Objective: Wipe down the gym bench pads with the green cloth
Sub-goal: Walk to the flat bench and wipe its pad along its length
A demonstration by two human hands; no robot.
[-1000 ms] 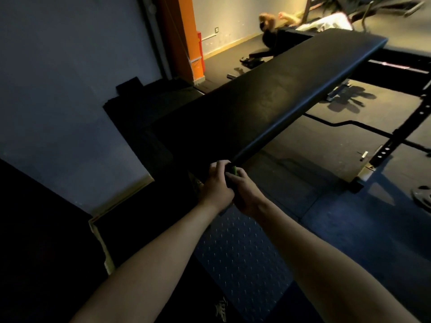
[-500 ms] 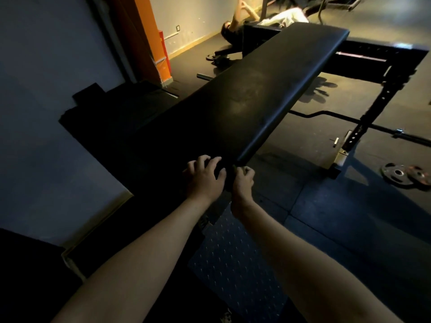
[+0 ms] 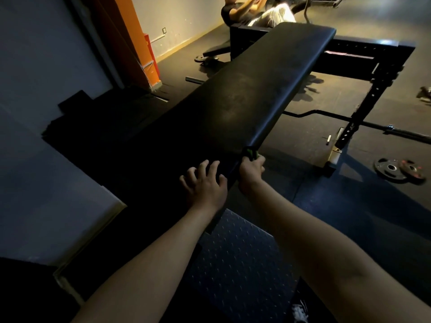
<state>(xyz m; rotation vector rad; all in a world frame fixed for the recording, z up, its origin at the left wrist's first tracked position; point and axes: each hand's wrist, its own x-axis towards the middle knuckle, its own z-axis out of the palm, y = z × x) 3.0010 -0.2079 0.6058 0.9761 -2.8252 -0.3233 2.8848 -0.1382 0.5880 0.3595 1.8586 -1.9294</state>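
The green cloth (image 3: 250,153) is pinched in the curled right hand (image 3: 250,174) against the near right edge of the bench pad (image 3: 245,106). The left hand (image 3: 205,184) is laid on the pad, fingers spread. With the cloth bunched so small, the broad top could be skipped, or the cloth dropped off the edge if the pinch is loosened.

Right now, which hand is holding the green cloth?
The right hand: its fingers curl round the green cloth at the bench pad's right edge. The left hand rests on the pad's top, fingers spread, holding nothing.
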